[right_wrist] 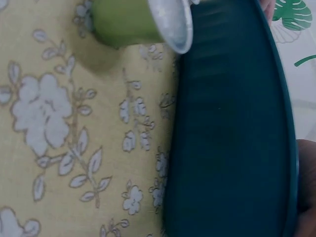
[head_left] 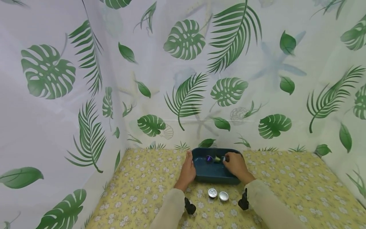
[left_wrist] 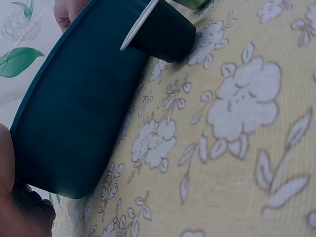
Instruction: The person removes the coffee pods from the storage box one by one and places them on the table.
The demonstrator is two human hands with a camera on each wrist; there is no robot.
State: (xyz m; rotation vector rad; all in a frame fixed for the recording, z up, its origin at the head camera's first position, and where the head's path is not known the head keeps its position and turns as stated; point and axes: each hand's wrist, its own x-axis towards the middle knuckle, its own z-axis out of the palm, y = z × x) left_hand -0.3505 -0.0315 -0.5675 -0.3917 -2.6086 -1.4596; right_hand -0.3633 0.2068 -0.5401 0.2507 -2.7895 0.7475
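Observation:
A dark blue tray (head_left: 211,179) with raised walls stands on the table. Inside it, a purple coffee capsule (head_left: 209,158), a green coffee capsule (head_left: 217,159) and a silver-lidded capsule (head_left: 224,158) form a row near the far side. My right hand (head_left: 235,163) reaches over the tray's right end and pinches the silver-lidded capsule. Along the outside of the left end lies my left hand (head_left: 187,168), its fingers straight against the wall. In front of the tray are two capsules with silver lids: a dark capsule (left_wrist: 165,34) and a light green capsule (right_wrist: 126,22).
A yellow cloth with white flowers (head_left: 143,187) covers the table. White sheets with green leaf prints (head_left: 183,101) hang behind and at the left, close to the tray's far edge. Black wrist mounts (head_left: 190,206) sit on both sleeves.

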